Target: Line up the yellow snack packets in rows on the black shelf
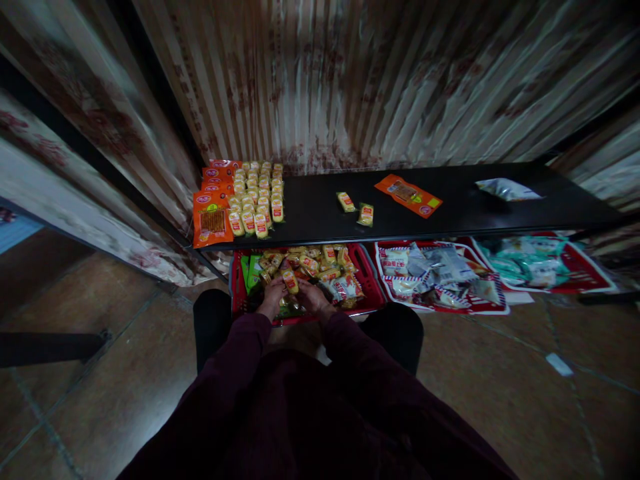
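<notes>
Fingers [275,288] hold an oblong packet [290,281] (plastic-wrapped) over a red basket [373,279].

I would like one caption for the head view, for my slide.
Left hand and right hand with a yellow packet between them, over a filled red basket.

You are holding one small yellow snack pack [290,281], oblong with rounded ends, its shiny wrapper carrying a red-and-pale label that is facing up toward you. The pack is tilting slightly, its far end leaning toward the back left corner of the red basket [373,283]. It is sitting over the basket, left of the middle, between the front and back edges.
</notes>
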A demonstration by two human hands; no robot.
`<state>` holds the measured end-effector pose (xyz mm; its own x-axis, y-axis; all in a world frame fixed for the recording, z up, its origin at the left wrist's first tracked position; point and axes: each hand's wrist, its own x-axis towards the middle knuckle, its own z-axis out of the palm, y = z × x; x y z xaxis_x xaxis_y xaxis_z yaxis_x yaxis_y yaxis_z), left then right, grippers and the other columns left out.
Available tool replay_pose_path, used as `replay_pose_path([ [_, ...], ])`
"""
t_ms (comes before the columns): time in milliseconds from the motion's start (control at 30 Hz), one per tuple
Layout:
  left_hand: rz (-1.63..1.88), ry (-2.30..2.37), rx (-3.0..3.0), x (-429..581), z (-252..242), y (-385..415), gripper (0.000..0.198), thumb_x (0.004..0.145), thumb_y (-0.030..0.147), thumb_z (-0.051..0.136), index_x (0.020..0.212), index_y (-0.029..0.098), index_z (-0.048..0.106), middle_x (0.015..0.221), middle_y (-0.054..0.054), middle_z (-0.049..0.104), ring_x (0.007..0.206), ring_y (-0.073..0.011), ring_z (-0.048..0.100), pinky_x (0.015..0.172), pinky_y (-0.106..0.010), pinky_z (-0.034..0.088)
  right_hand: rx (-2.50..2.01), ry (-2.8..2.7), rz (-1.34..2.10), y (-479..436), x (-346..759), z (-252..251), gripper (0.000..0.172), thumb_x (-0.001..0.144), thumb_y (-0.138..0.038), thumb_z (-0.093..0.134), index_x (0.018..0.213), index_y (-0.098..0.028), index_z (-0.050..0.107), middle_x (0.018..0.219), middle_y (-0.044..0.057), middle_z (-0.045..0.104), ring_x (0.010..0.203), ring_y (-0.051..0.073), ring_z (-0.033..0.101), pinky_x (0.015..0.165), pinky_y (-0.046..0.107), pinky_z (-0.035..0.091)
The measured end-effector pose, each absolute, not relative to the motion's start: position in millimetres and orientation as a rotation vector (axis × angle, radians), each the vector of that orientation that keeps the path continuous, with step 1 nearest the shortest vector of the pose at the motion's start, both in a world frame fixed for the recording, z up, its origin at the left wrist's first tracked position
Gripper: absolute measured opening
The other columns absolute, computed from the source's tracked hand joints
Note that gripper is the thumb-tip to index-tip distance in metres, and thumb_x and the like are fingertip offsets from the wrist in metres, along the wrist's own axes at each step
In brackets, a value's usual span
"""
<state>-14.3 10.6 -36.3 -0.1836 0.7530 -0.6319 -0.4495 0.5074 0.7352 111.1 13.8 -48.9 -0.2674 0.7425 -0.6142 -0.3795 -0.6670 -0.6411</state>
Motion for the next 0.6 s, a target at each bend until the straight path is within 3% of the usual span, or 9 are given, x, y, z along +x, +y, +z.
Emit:
replay_pose_path([
  [400,1.088,1.398,0.285,-8.4,-36.6,9.4,0.039,0.060,0.003,0.065,0.096,0.017,0.063,0.105,-0.010,0.065,0.099,-0.0181,0.059,0.085,-0.030,0.043,-1.309,-0.457,1.891,12.5,111.7,-44.0,0.039,0.074,-0.022,0.050,0.112,-0.025,0.057,0.094,0.001,0.069,0.075,0.014,0.062,0.069,0.025,0.048],
  [600,1.067,1.410,0.306,-8.8,-40.9,8.0,0.035,0.059,0.004,0.064,0.091,0.016,0.065,0.102,-0.009,0.066,0.095,-0.0176,0.060,0.082,-0.028,0.043,-1.341,-0.446,1.881,12.6,112.7,-46.0,0.038,0.075,-0.021,0.050,0.111,-0.025,0.059,0.091,0.000,0.070,0.075,0.014,0.061,0.069,0.024,0.048],
])
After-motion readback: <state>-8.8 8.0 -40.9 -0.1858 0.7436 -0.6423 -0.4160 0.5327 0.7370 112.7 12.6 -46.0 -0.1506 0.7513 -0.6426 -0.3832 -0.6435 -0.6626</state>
